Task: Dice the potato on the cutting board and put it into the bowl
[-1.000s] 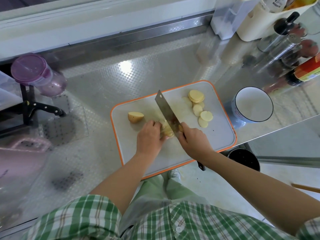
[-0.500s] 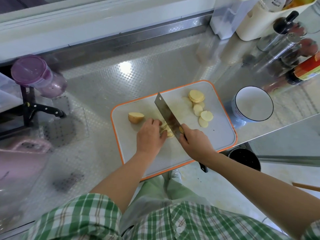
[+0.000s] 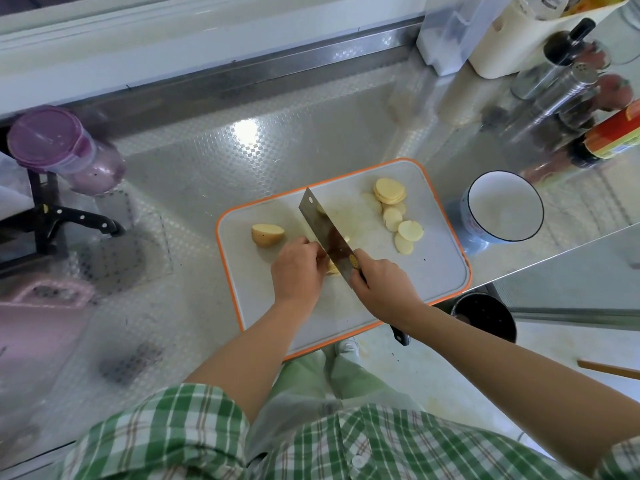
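The cleaver shifts toward nine o'clock, gripped by the right hand; there the left hand's curled fingers seemingly pin the potato.

bright daylight, glare spot on steel counter, blurred, warped edges

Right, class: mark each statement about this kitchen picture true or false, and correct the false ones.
1. The right hand grips the cleaver. True.
2. The bowl holds diced potato. False: it looks empty.
3. Round slices lie on the cutting board between the blade and the bowl. True.
4. The skin-on end piece lies right of the blade. False: it lies left of it.
5. The left hand rests idle off the board. False: it holds potato pieces beside the blade.
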Available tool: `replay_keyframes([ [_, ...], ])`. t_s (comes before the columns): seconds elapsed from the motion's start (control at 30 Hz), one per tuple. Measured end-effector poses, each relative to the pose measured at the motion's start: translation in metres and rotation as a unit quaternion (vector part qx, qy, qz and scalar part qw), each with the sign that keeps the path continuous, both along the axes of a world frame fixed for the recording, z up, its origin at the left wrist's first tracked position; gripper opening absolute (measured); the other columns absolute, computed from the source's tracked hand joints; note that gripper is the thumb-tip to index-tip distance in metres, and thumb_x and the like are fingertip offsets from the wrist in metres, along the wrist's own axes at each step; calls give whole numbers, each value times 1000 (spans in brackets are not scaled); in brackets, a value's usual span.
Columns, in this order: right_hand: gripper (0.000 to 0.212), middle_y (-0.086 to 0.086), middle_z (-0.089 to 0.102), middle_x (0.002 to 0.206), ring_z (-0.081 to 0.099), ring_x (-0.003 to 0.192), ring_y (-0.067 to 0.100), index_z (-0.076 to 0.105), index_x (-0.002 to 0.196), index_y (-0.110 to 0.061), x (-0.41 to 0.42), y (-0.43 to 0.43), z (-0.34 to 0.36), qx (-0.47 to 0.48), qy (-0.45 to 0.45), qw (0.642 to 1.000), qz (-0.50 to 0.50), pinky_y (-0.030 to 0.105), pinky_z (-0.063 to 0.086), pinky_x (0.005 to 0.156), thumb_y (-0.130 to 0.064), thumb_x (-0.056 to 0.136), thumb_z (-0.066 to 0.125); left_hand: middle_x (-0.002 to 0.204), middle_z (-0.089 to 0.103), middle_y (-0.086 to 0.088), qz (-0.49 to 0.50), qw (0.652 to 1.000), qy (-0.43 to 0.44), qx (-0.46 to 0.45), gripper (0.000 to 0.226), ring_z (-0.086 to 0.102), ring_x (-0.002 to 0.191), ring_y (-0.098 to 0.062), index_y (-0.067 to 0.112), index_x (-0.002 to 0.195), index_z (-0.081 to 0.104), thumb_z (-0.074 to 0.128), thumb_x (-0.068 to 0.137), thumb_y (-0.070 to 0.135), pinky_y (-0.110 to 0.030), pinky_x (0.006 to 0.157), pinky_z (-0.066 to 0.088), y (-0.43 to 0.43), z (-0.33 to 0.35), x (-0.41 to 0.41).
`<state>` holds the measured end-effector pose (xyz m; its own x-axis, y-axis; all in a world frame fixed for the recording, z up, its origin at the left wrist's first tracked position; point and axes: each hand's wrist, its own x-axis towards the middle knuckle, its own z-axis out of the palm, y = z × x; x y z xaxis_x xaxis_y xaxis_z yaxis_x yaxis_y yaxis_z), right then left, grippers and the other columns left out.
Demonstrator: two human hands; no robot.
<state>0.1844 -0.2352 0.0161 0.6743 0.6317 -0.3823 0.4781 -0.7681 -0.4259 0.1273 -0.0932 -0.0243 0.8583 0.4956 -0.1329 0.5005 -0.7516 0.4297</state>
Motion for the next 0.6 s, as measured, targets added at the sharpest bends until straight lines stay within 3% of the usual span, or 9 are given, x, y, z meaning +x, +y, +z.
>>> replay_keyframes([
  [0.2, 14, 5, 41, 58, 48, 59, 33, 38, 89, -12, 4, -3, 1, 0, -9, 1000, -10, 33, 29, 52, -23, 98, 38, 85, 62, -1, -2, 1000, 14, 3, 14, 57, 85, -23, 17, 84, 72, 62, 88, 26, -31, 61, 42, 0, 1, 3],
  [0.37, 18, 4, 39, 54, 37, 51, 26, 32, 80, -15, 11, -8, 7, 29, -4, 998, -60, 32, 25, 48, -20, 96, 40, 87, 62, 1, -5, 1000, 15, 1, 9, 57, 88, -21, 20, 88, 70, 67, 86, 28, -28, 59, 39, 2, 3, 2],
  [0.6, 13, 6, 43, 57, 47, 55, 31, 41, 90, -14, 7, -12, -1, 2, -15, 1000, -22, 33, 30, 49, -23, 98, 39, 99, 61, 3, -11, 1000, -1, -16, 30, 55, 94, -18, 21, 104, 62, 74, 80, 35, -29, 67, 43, 6, 1, -2],
])
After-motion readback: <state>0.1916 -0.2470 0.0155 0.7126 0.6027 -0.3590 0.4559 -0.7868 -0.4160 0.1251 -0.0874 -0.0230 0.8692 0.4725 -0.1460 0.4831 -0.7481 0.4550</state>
